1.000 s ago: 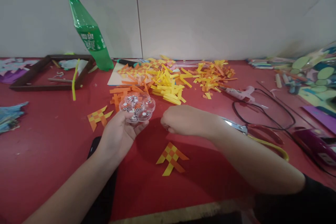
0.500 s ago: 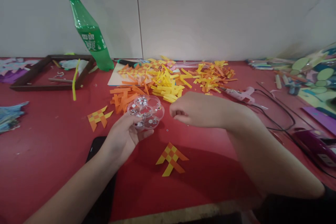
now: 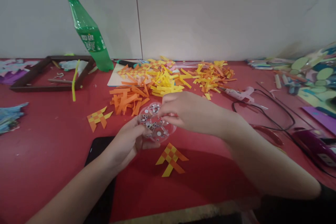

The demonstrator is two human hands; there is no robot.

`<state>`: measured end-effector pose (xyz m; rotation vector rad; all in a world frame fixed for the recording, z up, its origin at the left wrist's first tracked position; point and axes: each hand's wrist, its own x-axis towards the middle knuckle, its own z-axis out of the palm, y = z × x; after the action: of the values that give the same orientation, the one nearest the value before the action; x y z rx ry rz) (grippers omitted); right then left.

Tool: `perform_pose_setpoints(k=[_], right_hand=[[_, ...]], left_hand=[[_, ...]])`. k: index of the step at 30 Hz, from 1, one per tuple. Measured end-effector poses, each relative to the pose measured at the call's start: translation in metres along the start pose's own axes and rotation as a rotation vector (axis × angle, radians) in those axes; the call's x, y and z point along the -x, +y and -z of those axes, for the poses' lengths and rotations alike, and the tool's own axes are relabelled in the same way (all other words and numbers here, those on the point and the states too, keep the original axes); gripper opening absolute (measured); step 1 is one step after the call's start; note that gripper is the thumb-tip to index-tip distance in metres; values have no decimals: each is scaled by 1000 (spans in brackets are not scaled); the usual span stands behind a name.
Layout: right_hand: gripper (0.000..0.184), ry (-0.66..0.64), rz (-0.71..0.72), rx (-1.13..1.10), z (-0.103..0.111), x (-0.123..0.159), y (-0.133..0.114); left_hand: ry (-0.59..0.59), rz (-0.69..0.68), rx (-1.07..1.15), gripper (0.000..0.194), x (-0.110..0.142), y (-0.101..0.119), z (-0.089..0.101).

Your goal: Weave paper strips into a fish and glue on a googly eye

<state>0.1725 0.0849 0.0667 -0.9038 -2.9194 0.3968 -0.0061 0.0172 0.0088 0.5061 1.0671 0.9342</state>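
Observation:
A clear round plastic box of small googly eyes (image 3: 154,126) is held over the red table (image 3: 52,140). My left hand (image 3: 128,141) grips it from below and the left. My right hand (image 3: 183,112) comes from the right with its fingers closed on the box's top right edge. Just in front of the hands lies a woven yellow-and-orange paper fish (image 3: 171,158). A second woven fish (image 3: 99,117) lies to the left.
A heap of cut yellow and orange paper strips (image 3: 162,78) lies behind the hands. A green bottle (image 3: 90,35) and a wooden frame (image 3: 49,73) stand at the back left. A glue gun (image 3: 240,94) with black cable, red-handled scissors (image 3: 266,133) and a black phone (image 3: 98,154) are nearby.
My left hand has brought the box of eyes right and nearer to me. My right hand moved left from beside it and closed on its edge.

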Motion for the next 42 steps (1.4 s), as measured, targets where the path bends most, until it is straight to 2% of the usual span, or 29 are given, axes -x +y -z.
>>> perform_pose_setpoints(k=[5, 9, 14, 21, 28, 32, 34, 37, 39, 42], right_hand=[[21, -80, -85, 185, -5, -1, -14], [18, -143, -145, 303, -6, 0, -27], [17, -235, -212, 292, -2, -1, -34], [19, -226, -204, 277, -1, -3, -31], [18, -178, -135, 305, -11, -4, -26], [17, -159, -113, 233, -3, -1, -20], [18, -113, -128, 188, 8, 3, -14], [16, -62, -216, 175, 19, 11, -4], [11, -121, -267, 197, 16, 14, 1], [11, -268, -250, 215, -2, 12, 2]], left_hand=[[6, 22, -62, 40, 0, -1, -2], [-48, 12, -116, 39, 1, -3, -2], [-89, 8, -139, 43, 0, -7, 1], [-85, -11, -165, 41, -2, -9, 4], [-87, -2, -167, 41, -4, -8, 3], [-94, 23, -88, 39, -3, -5, 0], [-70, 14, -41, 36, -3, -4, 0], [43, -67, 43, 30, -6, -2, 3], [115, -139, 120, 25, -9, -1, 6], [138, -198, 197, 23, -11, 2, 10]])
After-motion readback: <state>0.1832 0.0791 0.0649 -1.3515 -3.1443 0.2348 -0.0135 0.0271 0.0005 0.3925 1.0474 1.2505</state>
